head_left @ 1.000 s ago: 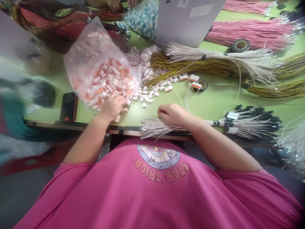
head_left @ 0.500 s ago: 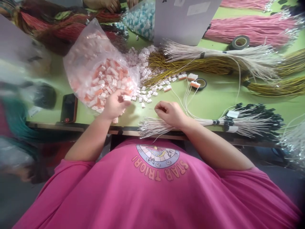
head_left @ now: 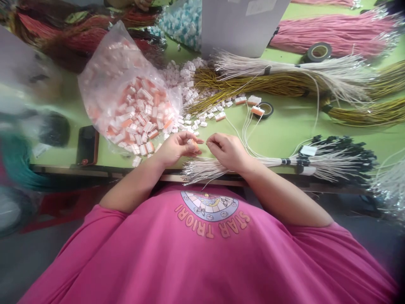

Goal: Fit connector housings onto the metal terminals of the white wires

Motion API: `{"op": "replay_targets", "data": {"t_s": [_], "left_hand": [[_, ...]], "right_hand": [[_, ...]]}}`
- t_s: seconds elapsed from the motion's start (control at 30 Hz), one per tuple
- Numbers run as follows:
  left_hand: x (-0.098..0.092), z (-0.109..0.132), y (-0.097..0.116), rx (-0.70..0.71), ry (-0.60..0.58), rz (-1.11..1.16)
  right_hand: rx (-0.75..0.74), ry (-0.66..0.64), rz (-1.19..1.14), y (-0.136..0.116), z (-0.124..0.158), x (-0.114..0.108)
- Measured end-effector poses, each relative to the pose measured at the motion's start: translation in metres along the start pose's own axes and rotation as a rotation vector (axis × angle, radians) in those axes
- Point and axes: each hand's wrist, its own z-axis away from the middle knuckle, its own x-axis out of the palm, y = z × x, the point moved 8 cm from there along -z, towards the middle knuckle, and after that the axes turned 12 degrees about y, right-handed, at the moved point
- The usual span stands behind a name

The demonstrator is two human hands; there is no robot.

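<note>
Your left hand [head_left: 175, 148] holds a small orange-and-white connector [head_left: 194, 146], apparently tilted; before you, a taped bundle of white wires [head_left: 207, 166] lies flat, silvery tips [head_left: 188, 172] fanned left.

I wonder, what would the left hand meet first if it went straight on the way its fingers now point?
Most likely the right hand, just across a narrow gap from the left hand and the orange connector it holds, though depth is hard to judge from this one view.

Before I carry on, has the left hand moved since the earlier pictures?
Yes: judged against the smartphone, the left hand has shifted right, away from the clear plastic bag, toward the right hand.
</note>
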Motion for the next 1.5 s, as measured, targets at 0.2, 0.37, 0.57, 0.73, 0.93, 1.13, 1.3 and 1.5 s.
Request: {"op": "replay_targets", "data": {"t_s": [0.2,0.37,0.57,0.73,0.93,1.13,1.3,1.5], "left_hand": [[-0.004,0.001,0.008,0.114,0.031,0.078],[-0.009,-0.003,0.004,0.1,0.112,0.077],[0.001,-0.002,-0.005,-0.019,0.037,0.126],[0.0,-0.003,-0.011,-0.04,0.061,0.063],[0.001,-0.004,-0.006,0.032,0.107,0.04],[-0.001,-0.004,-0.004,0.059,0.134,-0.028],[-0.001,-0.004,-0.008,0.055,0.145,-0.073],[0.006,-0.004,-0.009,0.074,0.079,-0.135]], "right_hand": [[0.037,0.003,-0.007,0.001,0.001,0.002],[0.061,0.013,-0.021,0.002,0.001,0.0],[0.103,0.046,-0.023,0.005,0.0,-0.002],[0.114,0.032,0.038,0.007,-0.001,0.003],[0.12,-0.025,0.1,0.011,-0.001,0.008],[0.129,-0.041,0.107,0.011,-0.001,0.009],[0.102,-0.053,0.076,0.008,0.0,0.013],[0.072,-0.078,0.136,0.01,0.005,0.023]]}}
